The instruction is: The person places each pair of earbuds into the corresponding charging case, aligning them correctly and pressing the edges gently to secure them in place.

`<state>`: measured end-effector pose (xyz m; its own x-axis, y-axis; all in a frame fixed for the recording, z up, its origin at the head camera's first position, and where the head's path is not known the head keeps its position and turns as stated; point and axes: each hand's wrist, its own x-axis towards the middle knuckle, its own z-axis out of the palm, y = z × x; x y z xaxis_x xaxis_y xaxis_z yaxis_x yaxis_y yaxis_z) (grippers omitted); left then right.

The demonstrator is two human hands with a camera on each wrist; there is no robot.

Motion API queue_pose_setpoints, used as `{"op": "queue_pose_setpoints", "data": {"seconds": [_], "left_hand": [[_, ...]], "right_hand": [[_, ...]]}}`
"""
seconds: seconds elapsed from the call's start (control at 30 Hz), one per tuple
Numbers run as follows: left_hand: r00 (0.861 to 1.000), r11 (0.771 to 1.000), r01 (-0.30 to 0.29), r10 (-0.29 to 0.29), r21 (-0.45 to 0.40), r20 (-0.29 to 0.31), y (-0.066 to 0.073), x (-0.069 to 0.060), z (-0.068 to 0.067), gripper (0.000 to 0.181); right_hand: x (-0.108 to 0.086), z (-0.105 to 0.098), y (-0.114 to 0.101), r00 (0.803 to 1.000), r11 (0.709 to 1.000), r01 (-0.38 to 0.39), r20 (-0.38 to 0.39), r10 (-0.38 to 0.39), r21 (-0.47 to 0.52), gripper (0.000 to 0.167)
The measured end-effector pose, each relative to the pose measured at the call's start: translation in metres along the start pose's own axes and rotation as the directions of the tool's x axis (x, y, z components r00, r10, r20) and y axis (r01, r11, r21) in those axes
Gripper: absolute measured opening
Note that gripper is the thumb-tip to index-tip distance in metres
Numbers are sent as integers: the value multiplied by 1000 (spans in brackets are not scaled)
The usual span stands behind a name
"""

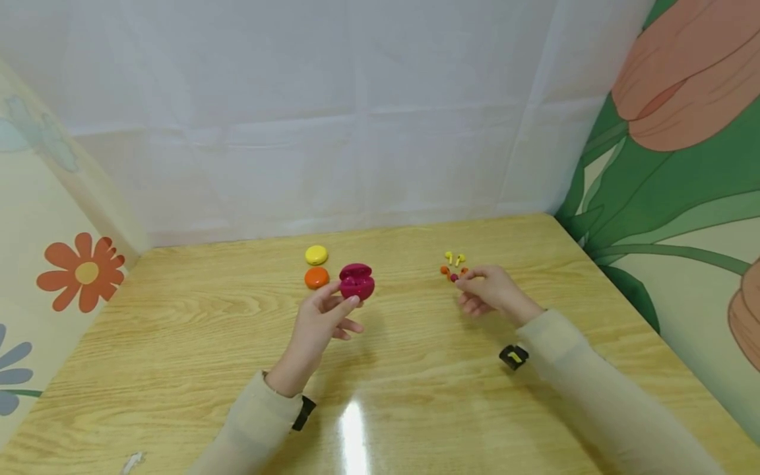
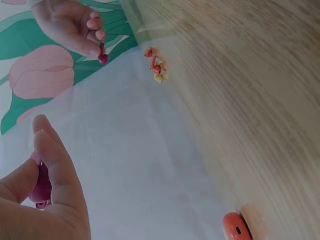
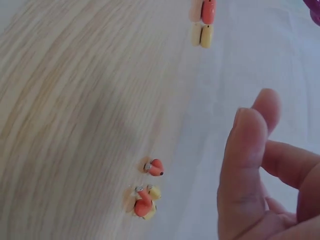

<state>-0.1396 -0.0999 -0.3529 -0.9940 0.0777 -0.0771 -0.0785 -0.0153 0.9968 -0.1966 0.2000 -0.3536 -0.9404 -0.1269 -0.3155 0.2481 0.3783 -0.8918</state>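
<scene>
My left hand (image 1: 320, 323) holds up a magenta earbud case (image 1: 357, 285) with its lid raised; in the left wrist view the fingers cover much of the case (image 2: 42, 186). My right hand (image 1: 489, 290) pinches a magenta earbud (image 1: 454, 278) between thumb and fingertips; the left wrist view shows this earbud (image 2: 103, 56) hanging below the fingers. Two orange earbuds (image 1: 444, 270) and two yellow earbuds (image 1: 457, 259) lie on the table just beyond that hand. In the right wrist view the right hand (image 3: 280, 185) hides whatever its fingertips hold.
A closed yellow case (image 1: 316, 254) and a closed orange case (image 1: 316, 278) stand on the wooden table (image 1: 196, 330), left of the magenta case. A white cloth (image 1: 332, 132) hangs behind the table. Flower-patterned panels (image 1: 683, 231) flank it.
</scene>
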Motion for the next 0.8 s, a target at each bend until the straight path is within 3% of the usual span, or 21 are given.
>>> {"op": "queue_pose_setpoints", "data": {"seconds": [0.33,0.8], "left_hand": [[1000,1000,27,-27,-2,-7,1,1,1,44],[1000,1000,19,-20,3,8,2,2,2,41]], "right_hand": [[-6,10,-10,998,997,52,-25,-51,51,23],[-16,22,-23,995,992,96,-44,-92,77,30]]}}
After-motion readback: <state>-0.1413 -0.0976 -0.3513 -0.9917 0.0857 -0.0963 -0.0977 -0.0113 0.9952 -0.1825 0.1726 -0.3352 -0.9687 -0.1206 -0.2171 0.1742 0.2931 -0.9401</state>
